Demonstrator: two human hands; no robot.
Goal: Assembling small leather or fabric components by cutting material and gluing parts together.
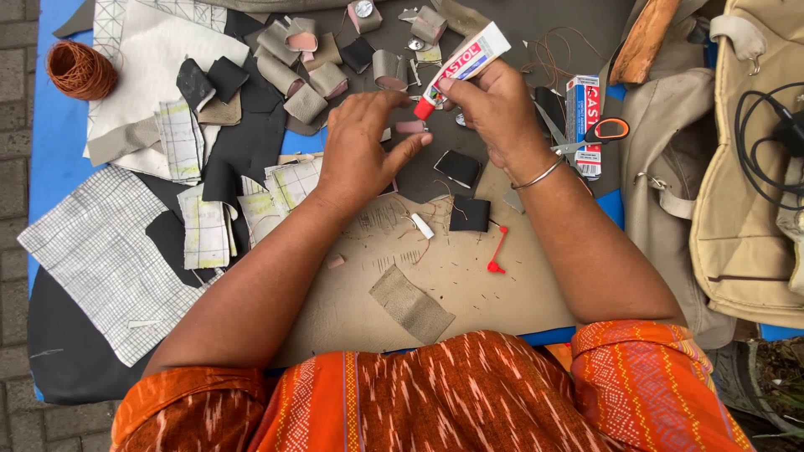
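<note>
An open-air leathercraft workshop is showing here — cut leather scraps [297,79], scissors [586,138] and thread spool [79,69] are lying beside brick paving [15,125].

Worktop layout, hands at centre over board

Left hand [360,142] and right hand [498,113] meet above the board [469,289]; glue tube [462,63] in right hand, tip down between them. Folded pieces [306,71] behind the left hand, thread spool [79,69] at far left, gridded sheets [105,259] left of the board. Scissors [586,138] and glue box [584,117] just right of right hand, bag [745,209] at far right. Two square patches [465,192] and a woven scrap [410,303] lie on the board
</note>
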